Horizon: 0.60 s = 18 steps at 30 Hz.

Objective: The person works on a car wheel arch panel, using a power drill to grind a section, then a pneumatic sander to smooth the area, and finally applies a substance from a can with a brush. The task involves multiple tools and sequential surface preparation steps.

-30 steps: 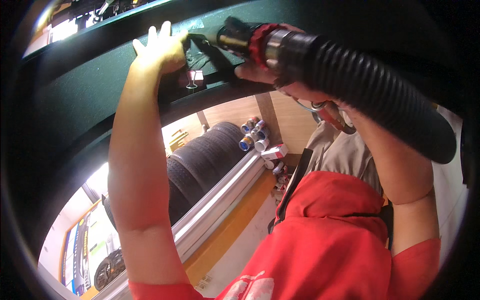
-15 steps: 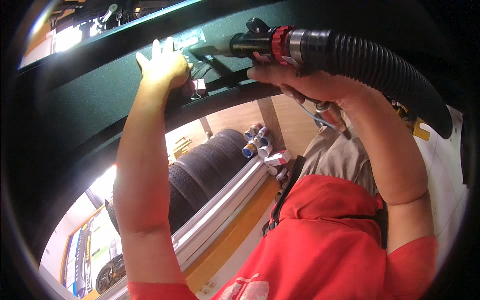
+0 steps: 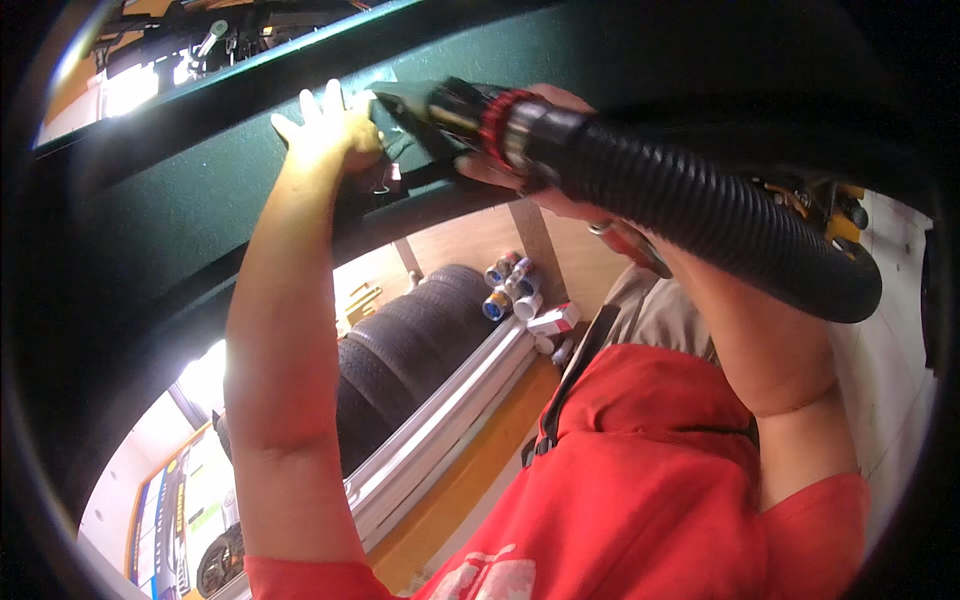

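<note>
Left hand [image 3: 335, 138] raised, 3 fingers [image 3: 334, 97] spread.

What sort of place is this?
Probably a tire or vehicle repair workshop, though I can't be certain. A row of dark tires stands out, with can-like containers nearby and a ribbed black hose in use.

The right hand [image 3: 545, 198] was partly hidden by the tool [image 3: 512, 130]; the clip [image 3: 391, 176] at the panel's [image 3: 225, 190] lower edge was blurred.

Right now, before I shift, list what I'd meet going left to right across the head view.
Poster → left hand → red ring → black hose.
</note>
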Motion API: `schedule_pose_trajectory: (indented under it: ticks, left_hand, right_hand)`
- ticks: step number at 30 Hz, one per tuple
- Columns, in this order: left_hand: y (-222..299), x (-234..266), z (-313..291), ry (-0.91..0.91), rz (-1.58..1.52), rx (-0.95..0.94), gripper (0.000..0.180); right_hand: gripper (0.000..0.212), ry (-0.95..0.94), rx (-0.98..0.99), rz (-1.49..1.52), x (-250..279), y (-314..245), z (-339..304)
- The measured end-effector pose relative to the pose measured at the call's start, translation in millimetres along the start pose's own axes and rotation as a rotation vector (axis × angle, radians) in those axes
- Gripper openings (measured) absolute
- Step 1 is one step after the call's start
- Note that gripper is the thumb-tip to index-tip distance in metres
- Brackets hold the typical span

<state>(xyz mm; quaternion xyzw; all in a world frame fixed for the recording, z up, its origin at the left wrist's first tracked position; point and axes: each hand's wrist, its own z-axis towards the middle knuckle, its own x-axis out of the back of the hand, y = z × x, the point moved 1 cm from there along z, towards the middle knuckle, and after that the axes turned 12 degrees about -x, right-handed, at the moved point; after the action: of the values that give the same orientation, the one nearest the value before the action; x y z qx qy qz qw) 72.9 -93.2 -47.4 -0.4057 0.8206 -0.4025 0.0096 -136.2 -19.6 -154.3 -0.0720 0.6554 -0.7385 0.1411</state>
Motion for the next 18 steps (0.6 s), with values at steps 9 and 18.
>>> schedule_pose_trajectory:
  ticks: [9, 18]
  left_hand:
    - [-3.6, 2.8, -5.2, 0.002, -0.027, -0.104, 0.069]
    - [20.9, -11.6, -10.3, -0.008, 0.025, -0.156, 0.055]
  right_hand:
    - [0.045, -0.335, -0.460, 0.083, 28.0, -16.2, -11.1]
    - [0.053, -0.307, -0.621, -0.150, 34.8, -35.3, -24.7]
